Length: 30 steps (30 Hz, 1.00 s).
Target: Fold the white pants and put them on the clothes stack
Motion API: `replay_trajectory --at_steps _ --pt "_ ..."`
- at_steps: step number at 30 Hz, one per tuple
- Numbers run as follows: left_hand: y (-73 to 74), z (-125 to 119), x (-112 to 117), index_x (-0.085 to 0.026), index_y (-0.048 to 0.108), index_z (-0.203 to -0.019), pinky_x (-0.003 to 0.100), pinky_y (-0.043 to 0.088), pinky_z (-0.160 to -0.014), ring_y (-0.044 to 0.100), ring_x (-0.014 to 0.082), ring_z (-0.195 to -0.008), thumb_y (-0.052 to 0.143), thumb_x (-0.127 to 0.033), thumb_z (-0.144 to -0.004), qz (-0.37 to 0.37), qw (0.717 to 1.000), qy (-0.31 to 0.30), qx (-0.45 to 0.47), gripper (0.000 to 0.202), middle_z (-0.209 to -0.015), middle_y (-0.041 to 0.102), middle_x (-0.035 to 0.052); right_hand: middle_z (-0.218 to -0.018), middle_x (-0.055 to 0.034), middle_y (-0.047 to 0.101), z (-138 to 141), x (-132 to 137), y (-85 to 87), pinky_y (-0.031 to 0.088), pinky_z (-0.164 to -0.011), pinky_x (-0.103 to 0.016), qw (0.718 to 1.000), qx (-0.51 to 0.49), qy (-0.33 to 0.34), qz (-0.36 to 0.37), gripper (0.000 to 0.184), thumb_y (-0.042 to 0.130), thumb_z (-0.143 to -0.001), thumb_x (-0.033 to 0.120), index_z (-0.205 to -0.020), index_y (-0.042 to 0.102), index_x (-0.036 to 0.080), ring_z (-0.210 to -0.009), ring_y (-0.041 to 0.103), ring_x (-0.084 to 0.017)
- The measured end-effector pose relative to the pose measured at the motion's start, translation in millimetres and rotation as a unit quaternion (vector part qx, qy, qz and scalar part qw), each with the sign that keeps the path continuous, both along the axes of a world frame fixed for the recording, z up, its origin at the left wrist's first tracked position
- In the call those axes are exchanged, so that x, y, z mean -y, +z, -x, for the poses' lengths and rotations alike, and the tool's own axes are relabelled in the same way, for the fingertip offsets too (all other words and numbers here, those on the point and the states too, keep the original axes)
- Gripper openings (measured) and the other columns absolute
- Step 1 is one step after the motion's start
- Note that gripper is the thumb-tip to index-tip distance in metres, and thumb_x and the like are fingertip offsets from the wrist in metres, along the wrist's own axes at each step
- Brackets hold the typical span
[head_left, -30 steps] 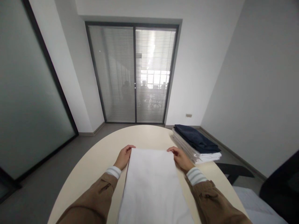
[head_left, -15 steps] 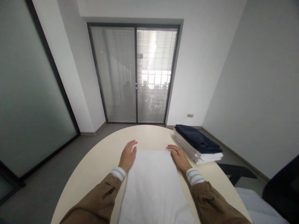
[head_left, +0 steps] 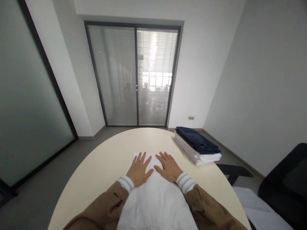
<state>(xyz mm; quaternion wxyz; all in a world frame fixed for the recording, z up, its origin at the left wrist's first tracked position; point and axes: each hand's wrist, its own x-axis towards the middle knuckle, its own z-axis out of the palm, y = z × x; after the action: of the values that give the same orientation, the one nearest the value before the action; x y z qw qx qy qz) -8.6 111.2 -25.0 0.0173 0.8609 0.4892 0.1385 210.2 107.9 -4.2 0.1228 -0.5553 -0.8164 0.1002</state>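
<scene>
- Left hand [head_left: 139,171]: flat, palm down on the far end of the white cloth, fingers fanned wide; half a second ago it was at the cloth's left edge.
- Right hand [head_left: 169,167]: also flat on the cloth, fingers extended, thumb apart; it has moved inward from the right edge.
- White cloth [head_left: 157,204]: on the round cream table [head_left: 100,169], stretching toward the viewer.
- Navy garment [head_left: 198,140]: atop the folded white stack [head_left: 192,152] at right, as before.

No readable text or numbers
The small pale rectangular plate [head_left: 191,118] on the white wall [head_left: 203,64] shows no legible marking.
</scene>
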Motion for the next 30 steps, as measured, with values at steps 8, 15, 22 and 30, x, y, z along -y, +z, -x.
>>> replay_trajectory --at_steps 8,15,22,30 --pt "0.7 3 -1 -0.027 0.03 -0.153 0.06 0.021 -0.115 0.018 0.0371 -0.147 0.037 -0.061 -0.095 0.009 1.0 -0.01 -0.018 0.068 -0.16 0.025 0.0131 -0.162 -0.0044 0.02 -1 8 -0.1 0.004 -0.118 -0.058 0.999 0.014 0.028 0.021 0.078 0.038 -0.087 0.074 -0.152 0.03 0.033 -0.149 0.009 -0.035" --pt "2.9 9 7 -0.029 0.028 -0.153 0.06 0.019 -0.116 0.016 0.035 -0.148 0.039 -0.05 -0.098 -0.023 0.999 -0.042 -0.015 0.06 -0.161 0.021 0.0106 -0.16 -0.0056 0.026 -5 1 -7.3 0.007 -0.119 -0.053 1.0 -0.026 0.015 0.003 0.074 0.041 -0.089 0.07 -0.151 0.035 0.03 -0.149 0.014 -0.031" --pt "7.5 17 19 -0.037 0.027 -0.152 0.057 0.021 -0.116 0.023 0.0304 -0.147 0.038 -0.047 -0.099 0.0 0.992 -0.126 -0.025 0.055 -0.161 0.025 0.0041 -0.158 -0.0058 0.031 -11 -6 -11.9 0.01 -0.12 -0.048 0.998 -0.066 0.013 0.001 0.059 0.036 -0.096 0.058 -0.147 0.042 0.028 -0.148 0.02 -0.025" --pt "-6.4 32 -3 -0.017 0.039 -0.149 0.057 0.021 -0.115 0.026 0.0372 -0.145 0.037 -0.05 -0.097 0.006 0.991 0.129 0.042 0.061 -0.156 0.031 0.0183 -0.157 -0.018 0.03 -25 -15 -26.6 0.006 -0.117 -0.058 0.982 -0.062 -0.176 -0.014 0.077 0.046 -0.089 0.063 -0.15 0.036 0.017 -0.148 0.016 -0.036"
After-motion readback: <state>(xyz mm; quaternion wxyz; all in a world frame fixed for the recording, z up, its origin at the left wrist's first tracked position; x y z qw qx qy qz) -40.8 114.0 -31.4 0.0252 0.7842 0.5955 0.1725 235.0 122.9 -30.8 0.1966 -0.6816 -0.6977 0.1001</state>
